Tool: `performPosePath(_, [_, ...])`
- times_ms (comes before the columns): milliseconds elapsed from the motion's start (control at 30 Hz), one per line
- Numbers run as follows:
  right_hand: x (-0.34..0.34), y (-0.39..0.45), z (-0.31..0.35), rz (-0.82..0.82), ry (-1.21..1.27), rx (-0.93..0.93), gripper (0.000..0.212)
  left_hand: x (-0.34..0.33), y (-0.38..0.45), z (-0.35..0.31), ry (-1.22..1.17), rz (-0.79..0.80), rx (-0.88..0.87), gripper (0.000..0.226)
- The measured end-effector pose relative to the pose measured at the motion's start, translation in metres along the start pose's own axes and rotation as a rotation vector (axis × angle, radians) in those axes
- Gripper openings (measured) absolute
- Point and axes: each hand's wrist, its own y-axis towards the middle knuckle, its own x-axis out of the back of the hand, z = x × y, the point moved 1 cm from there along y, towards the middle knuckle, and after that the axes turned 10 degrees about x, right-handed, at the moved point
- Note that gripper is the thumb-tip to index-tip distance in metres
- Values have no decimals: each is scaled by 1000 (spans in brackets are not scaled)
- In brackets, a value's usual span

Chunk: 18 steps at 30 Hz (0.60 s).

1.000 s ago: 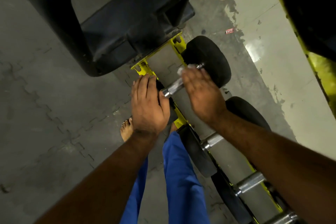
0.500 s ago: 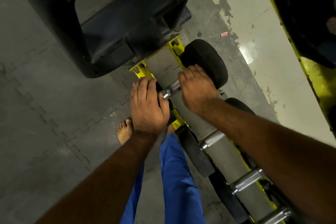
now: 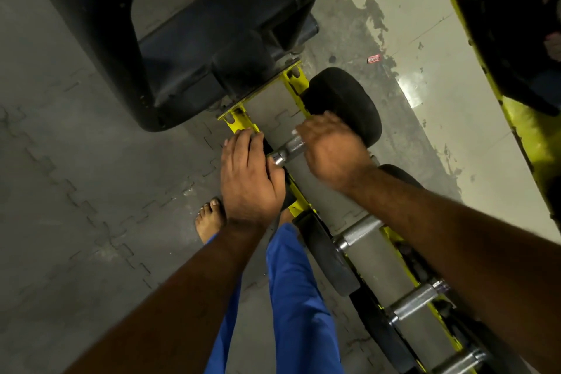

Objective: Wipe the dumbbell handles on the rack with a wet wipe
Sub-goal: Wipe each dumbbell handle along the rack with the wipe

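No legible writing or brand marks appear on any item. The rack (image 3: 296,85) is yellow painted metal and carries a row of dumbbells with knurled steel handles and round black rubber heads.

The left hand (image 3: 247,173) rests palm-down over the near head of the first dumbbell, fingers extended flat, grasping nothing visibly. The right hand (image 3: 331,150) is curled over the far part of the handle (image 3: 288,151), just beside the far head (image 3: 343,103); motion blur obscures the fingers. A small white patch at its fingertips is probably the wipe (image 3: 294,132). The bare section of handle lies between the two hands.

Two more handles (image 3: 359,232) lie below the right forearm. Left of the left hand is grey interlocking floor matting (image 3: 91,191); above both hands stands a black moulded base (image 3: 212,39).
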Motion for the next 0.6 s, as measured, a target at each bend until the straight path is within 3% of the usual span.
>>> performPosePath(200, [-3, 1, 17, 130, -60, 56, 57, 2, -1, -1, 12, 16, 11, 49])
performPosePath(267, [3, 8, 1, 140, -99, -19, 55, 2, 0, -2, 6, 14, 12, 49])
performPosePath(367, [-2, 4, 21, 138, -121, 8, 51, 2, 0, -1, -1, 14, 12, 49])
performPosePath(467, [-13, -9, 16, 16, -22, 128, 55, 2, -1, -2, -1, 8, 12, 49])
performPosePath(533, [-9, -10, 3, -25, -50, 30, 56, 1, -1, -1, -10, 2, 8, 48])
performPosePath(600, [-7, -4, 18, 51, -96, -43, 53, 1, -1, -1, -11, -3, 2, 47])
